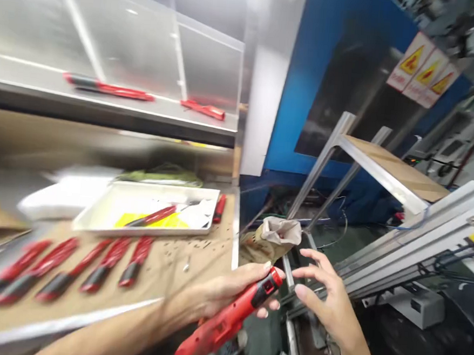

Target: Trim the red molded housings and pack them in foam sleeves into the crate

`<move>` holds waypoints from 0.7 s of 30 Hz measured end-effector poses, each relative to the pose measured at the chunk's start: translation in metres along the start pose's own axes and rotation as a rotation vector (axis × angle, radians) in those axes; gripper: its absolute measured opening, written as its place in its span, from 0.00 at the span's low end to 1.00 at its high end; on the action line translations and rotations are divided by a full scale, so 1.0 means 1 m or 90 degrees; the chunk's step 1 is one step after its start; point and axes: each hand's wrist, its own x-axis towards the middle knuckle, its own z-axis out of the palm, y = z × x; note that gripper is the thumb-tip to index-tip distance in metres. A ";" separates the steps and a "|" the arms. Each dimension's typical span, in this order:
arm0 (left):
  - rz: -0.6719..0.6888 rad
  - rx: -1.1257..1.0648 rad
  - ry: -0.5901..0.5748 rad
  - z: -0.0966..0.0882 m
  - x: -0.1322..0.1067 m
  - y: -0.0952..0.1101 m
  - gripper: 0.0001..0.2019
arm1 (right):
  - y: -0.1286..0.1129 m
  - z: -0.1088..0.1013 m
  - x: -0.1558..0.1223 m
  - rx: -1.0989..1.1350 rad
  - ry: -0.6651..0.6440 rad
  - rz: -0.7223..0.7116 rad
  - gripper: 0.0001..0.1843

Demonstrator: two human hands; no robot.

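My left hand (229,288) is closed around a red plastic housing part (222,325) with a black section near its upper end. The part slants from lower left up to the right, past the front right corner of the bench. To the right of its upper end, my right hand (322,289) hangs with fingers apart and nothing in it. A gap shows between its fingertips and the part. On the bench (210,262) to the left lie several similar red and black parts (105,263), blurred by motion.
A white tray (146,233) holds a red and black piece and yellow paper. Two more red parts lie on the shelf (164,115) above. Beyond the bench stand an open sack (271,242), an aluminium frame (319,161) and a blue machine (281,121) with warning signs.
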 end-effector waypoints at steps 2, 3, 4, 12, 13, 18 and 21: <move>0.018 0.026 0.033 0.002 -0.031 -0.018 0.24 | -0.013 0.019 0.008 0.035 -0.146 0.010 0.16; 0.018 0.035 0.047 0.003 -0.044 -0.023 0.26 | -0.020 0.029 0.009 0.048 -0.216 0.011 0.15; 0.016 0.042 0.062 0.004 -0.055 -0.028 0.27 | -0.025 0.038 0.009 0.058 -0.276 0.011 0.14; 0.035 0.011 0.130 -0.002 -0.104 -0.059 0.30 | -0.044 0.088 0.001 0.073 -0.467 -0.020 0.08; 0.043 0.000 0.133 -0.004 -0.107 -0.061 0.30 | -0.045 0.092 0.000 0.070 -0.473 -0.023 0.08; 0.057 -0.035 0.155 -0.014 -0.119 -0.070 0.29 | -0.047 0.112 0.003 0.067 -0.499 -0.033 0.10; 0.063 -0.044 0.162 -0.024 -0.122 -0.072 0.30 | -0.046 0.125 0.007 0.078 -0.521 -0.021 0.10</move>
